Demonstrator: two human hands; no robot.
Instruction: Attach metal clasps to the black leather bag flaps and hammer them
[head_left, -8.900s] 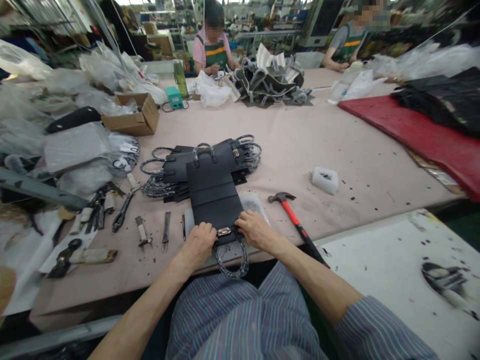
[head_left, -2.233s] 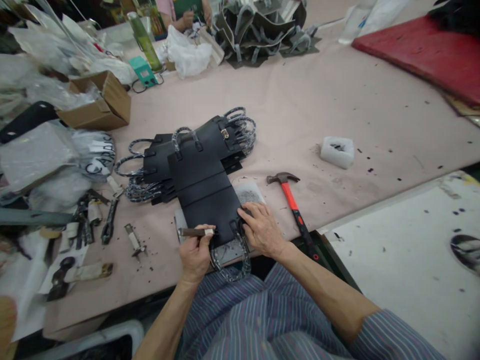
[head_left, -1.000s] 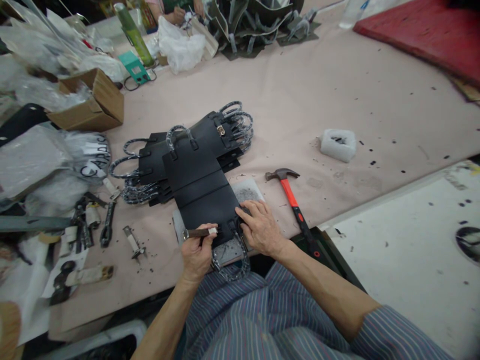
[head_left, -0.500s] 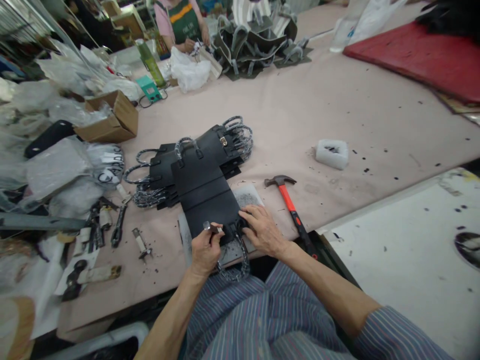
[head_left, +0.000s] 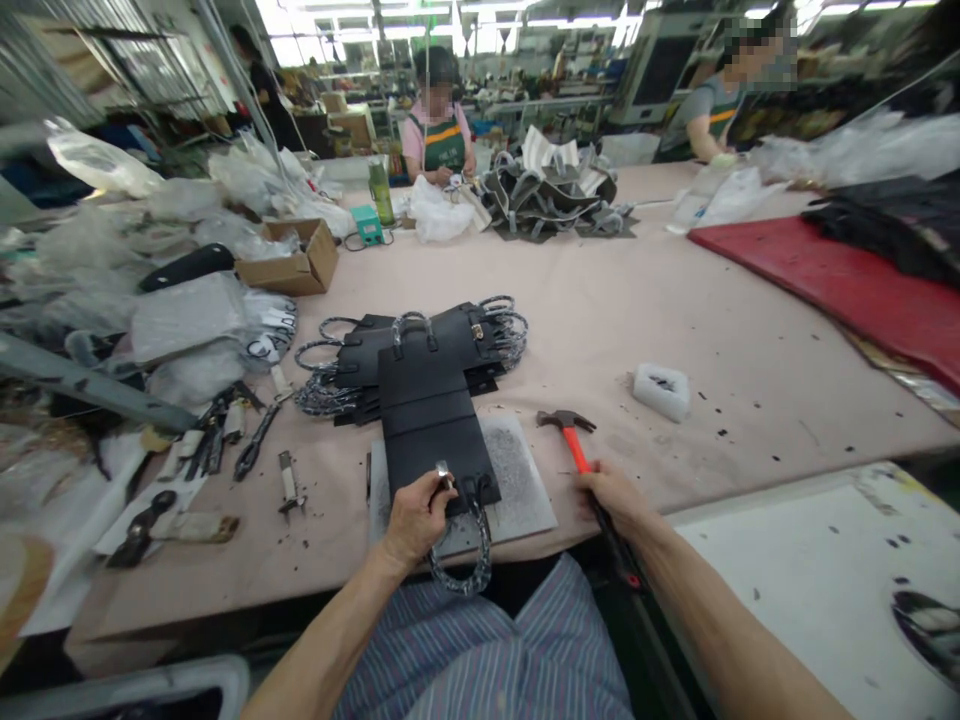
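Observation:
My left hand point(head_left: 415, 518) is closed around a short metal punch point(head_left: 442, 469), standing on the near edge of a black bag panel point(head_left: 429, 432). A braided dark-and-white handle point(head_left: 484, 545) loops off that edge towards my lap. Beneath the panel lies a speckled white board point(head_left: 523, 492). To the right, my right hand point(head_left: 616, 497) wraps the handle of a claw hammer point(head_left: 576, 448), whose head still lies at the table surface. Behind the panel is a pile of similar black bag pieces point(head_left: 352, 357) with braided handles; one bears a gold-coloured clasp.
Hand tools point(head_left: 259, 440) and a cardboard box point(head_left: 296, 262) lie left, beside plastic bags point(head_left: 187, 190). A white block point(head_left: 660, 391) sits right, before a red sheet point(head_left: 832, 275). Two co-workers in green aprons point(head_left: 444, 150) are across the table.
My right hand has left the panel's edge and taken hold of the hammer's handle. My left hand keeps the punch on the panel. The camera view has tilted up.

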